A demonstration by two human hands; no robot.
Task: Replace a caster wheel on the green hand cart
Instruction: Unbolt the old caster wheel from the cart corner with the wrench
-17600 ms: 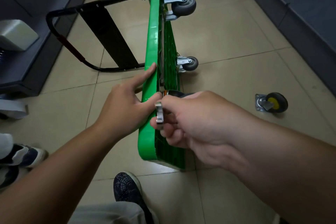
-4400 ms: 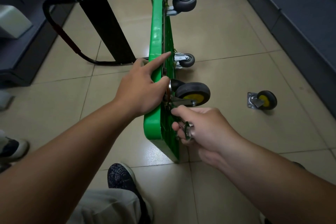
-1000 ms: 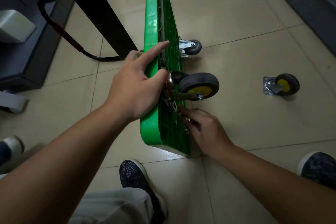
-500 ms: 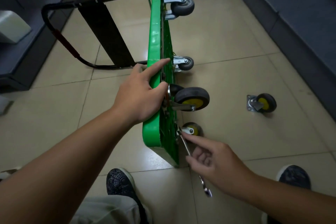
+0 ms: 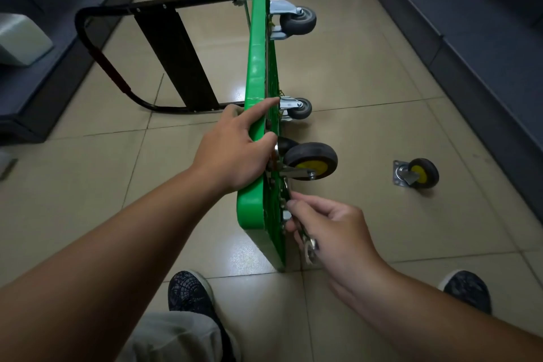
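The right grip (image 5: 338,232) rose toward the underside of the green cart (image 5: 258,67) within the last half second, bringing the wrench (image 5: 309,245) along. Its upper end climbed to just beneath the mounted caster (image 5: 311,160), and the lower yellow-hubbed caster vanished behind the fingers.

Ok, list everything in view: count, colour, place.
hand cart: one, green, on its edge on the floor
handle: one, black, left of the cart
grey casters: two, cart's far end
mounted caster: one, black and yellow, cart's near end
loose caster: one, black and yellow, floor at right
wrench: one, silver, below the mounted caster
shoes: two, dark, bottom edge
left hand: one, gripping the cart's top edge
right hand: one, holding the wrench
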